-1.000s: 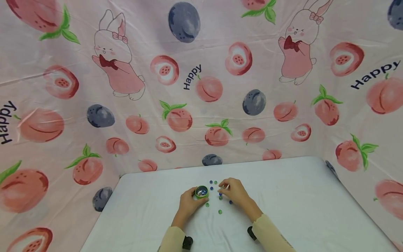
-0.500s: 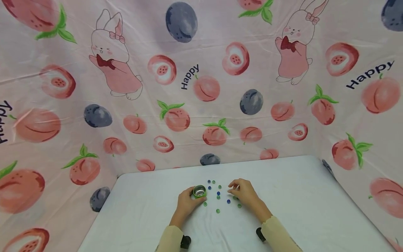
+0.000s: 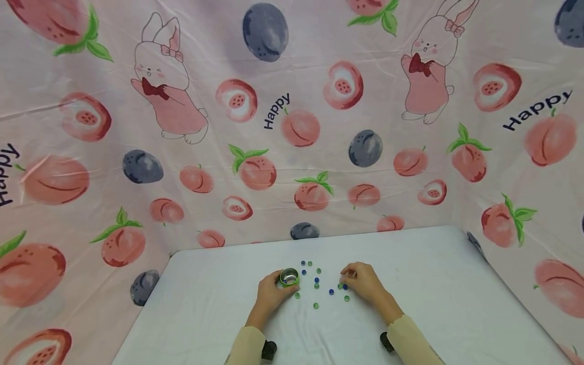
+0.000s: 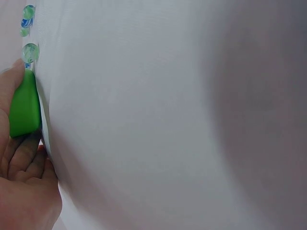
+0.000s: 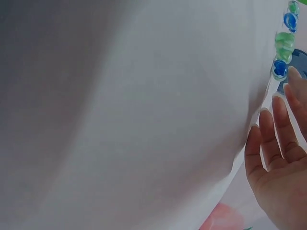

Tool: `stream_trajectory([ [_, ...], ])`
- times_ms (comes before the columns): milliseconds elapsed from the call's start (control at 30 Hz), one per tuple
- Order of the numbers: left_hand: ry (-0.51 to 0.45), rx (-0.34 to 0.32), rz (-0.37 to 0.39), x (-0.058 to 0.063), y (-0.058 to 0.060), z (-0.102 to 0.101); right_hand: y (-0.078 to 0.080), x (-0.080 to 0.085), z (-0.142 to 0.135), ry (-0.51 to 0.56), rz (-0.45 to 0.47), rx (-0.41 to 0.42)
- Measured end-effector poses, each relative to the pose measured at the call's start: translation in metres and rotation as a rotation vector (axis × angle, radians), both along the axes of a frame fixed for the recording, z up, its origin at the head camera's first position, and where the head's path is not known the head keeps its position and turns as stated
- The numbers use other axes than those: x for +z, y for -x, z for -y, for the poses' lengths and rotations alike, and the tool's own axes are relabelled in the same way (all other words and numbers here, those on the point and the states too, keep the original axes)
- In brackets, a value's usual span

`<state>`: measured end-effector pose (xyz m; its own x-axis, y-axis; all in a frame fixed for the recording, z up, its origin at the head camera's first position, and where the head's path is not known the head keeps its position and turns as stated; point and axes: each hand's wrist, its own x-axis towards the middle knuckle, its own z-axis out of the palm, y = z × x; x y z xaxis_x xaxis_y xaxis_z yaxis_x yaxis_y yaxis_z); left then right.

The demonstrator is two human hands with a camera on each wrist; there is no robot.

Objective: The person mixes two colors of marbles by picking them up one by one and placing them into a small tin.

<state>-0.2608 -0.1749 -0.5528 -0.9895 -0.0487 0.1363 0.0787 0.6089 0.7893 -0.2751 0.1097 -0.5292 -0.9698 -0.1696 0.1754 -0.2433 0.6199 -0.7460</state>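
A small green cup [image 3: 289, 277] with a shiny metal inside stands on the white table at the centre, its mouth facing up. My left hand [image 3: 270, 294] grips its side between thumb and fingers; in the left wrist view the cup's green wall [image 4: 26, 108] shows against the palm. To the right, my right hand [image 3: 365, 281] hovers low over the table with loosely bent fingers. Its thumb and index fingertips are right by a blue marble [image 5: 279, 68], which has a green marble [image 3: 339, 286] close beside it.
Several blue and green glass marbles lie scattered between the hands, among them a blue one [image 3: 331, 292] and a green one [image 3: 316, 305]. A pink cloth [image 3: 255, 152] printed with fruit and rabbits hangs behind the white table [image 3: 205, 314].
The right hand has moved right, away from the cup, uncovering marbles beneath it, including the blue one at its fingertips. The left hand keeps its grip on the cup.
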Motion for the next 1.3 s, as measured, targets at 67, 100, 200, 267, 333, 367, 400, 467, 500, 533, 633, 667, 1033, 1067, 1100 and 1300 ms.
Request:
stream_trajectory([
  [67, -0.007, 0.002, 0.013, 0.0002, -0.0004, -0.0001, 0.0002, -0.0011, -0.0016, -0.001, 0.006, 0.005],
  [100, -0.009, 0.002, 0.015, 0.0001, -0.0007, -0.0002, 0.0003, -0.0014, -0.0023, -0.003, 0.008, 0.008],
  [200, -0.006, -0.001, 0.016, 0.0014, -0.0017, -0.0006, 0.0014, -0.0032, -0.0035, -0.009, 0.009, 0.015],
  [267, -0.008, 0.001, 0.018, 0.0021, -0.0022, -0.0005, 0.0022, -0.0038, -0.0036, -0.011, 0.015, 0.016],
  [333, -0.007, 0.002, 0.018, 0.0025, -0.0024, -0.0003, 0.0031, -0.0035, -0.0034, -0.015, 0.019, 0.02],
  [367, -0.006, 0.002, 0.019, 0.0026, -0.0024, -0.0002, 0.0033, -0.0032, -0.0032, -0.018, 0.027, 0.02],
  [400, -0.01, 0.005, 0.025, 0.0024, -0.0022, -0.0001, 0.0035, -0.0026, -0.003, -0.022, 0.03, 0.022],
  [467, -0.004, 0.005, 0.03, 0.0024, -0.0021, 0.0002, 0.0044, -0.0016, -0.0025, -0.033, 0.041, 0.028],
  [500, -0.009, 0.009, 0.037, 0.0021, -0.0019, 0.0003, 0.0045, -0.0007, -0.0023, -0.039, 0.048, 0.032],
  [533, -0.006, 0.009, 0.038, 0.002, -0.0016, 0.0004, 0.0049, -0.0003, -0.0022, -0.044, 0.05, 0.039],
  [633, -0.006, 0.008, 0.036, 0.001, -0.0009, 0.0007, 0.0062, 0.0003, -0.0019, -0.06, 0.064, 0.054],
  [667, -0.01, 0.008, 0.034, 0.0007, -0.0008, 0.0008, 0.0067, 0.0005, -0.002, -0.067, 0.06, 0.061],
  [1033, -0.014, 0.004, 0.025, 0.0021, -0.0012, 0.0002, 0.0076, -0.0036, -0.001, -0.078, 0.059, 0.059],
  [1067, -0.013, 0.004, 0.028, 0.0023, -0.001, 0.0002, 0.0075, -0.0037, -0.0009, -0.078, 0.06, 0.055],
  [1100, -0.011, 0.005, 0.031, 0.0022, -0.0006, 0.0002, 0.0074, -0.0036, -0.0009, -0.077, 0.059, 0.053],
  [1300, -0.009, 0.013, 0.037, 0.0, 0.0012, 0.0004, 0.0069, -0.0038, -0.0007, -0.077, 0.045, 0.04],
])
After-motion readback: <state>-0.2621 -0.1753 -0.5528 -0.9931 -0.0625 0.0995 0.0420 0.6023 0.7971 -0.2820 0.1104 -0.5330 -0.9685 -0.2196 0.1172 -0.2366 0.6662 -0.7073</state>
